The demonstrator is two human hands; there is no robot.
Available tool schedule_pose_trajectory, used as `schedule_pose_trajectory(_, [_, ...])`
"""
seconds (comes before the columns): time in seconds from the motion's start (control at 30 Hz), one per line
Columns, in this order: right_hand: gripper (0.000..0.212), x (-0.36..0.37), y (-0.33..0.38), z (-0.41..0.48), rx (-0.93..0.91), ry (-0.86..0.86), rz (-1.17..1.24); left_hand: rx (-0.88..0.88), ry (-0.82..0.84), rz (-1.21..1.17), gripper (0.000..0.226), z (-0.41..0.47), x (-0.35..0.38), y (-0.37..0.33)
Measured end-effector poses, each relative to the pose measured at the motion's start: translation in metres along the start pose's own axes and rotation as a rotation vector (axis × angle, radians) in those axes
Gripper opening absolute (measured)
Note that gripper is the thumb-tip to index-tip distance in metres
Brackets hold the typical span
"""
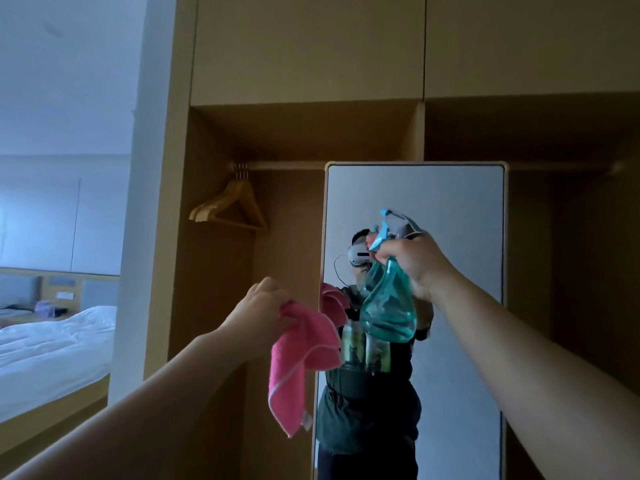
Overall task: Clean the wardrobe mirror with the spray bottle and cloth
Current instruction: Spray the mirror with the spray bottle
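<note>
Before mirror [460, 202]: R grip [415, 261] clenches teal spray bottle [388, 306], L grip [259, 306] pink cloth [298, 358].

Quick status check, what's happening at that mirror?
Right hand gripping spray bottle, aimed at mirror. Left hand holding pink cloth. Nothing blocking.

No text, brand, number or sign can be read anywhere. The spray bottle [388, 299] gripped in the right hand [417, 261] shows bare teal plastic below the fingers — no label. The small tag at the low corner of the cloth [301, 355], hanging under the left hand [258, 311], is too small to make out.
</note>
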State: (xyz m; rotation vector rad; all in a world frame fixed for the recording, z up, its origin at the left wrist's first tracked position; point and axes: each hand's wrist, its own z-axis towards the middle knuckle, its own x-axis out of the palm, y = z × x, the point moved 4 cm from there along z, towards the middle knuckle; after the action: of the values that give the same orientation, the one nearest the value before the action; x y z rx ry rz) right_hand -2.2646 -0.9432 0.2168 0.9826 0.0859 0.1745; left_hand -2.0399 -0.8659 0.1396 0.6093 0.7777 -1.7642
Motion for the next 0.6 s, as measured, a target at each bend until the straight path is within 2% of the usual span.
schedule_pose_trajectory(0.17, [0.023, -0.002, 0.002, -0.006, -0.056, -0.074, -0.118, 0.002, 0.029, -0.112, 0.011, -0.004, 0.002, 0.007])
schedule_pose_trajectory(0.23, [0.029, -0.002, 0.002, -0.009, -0.064, -0.068, -0.130, 0.018, 0.018, -0.117, 0.010, -0.005, 0.003, 0.009])
schedule_pose_trajectory(0.53, [0.019, -0.024, -0.008, -0.013, -0.054, -0.133, -0.006, 0.065, -0.023, -0.133, 0.015, -0.003, 0.008, 0.011])
schedule_pose_trajectory(0.6, [0.031, -0.035, -0.010, -0.011, -0.062, -0.146, -0.058, 0.061, -0.024, -0.134, 0.016, -0.003, 0.008, 0.009])
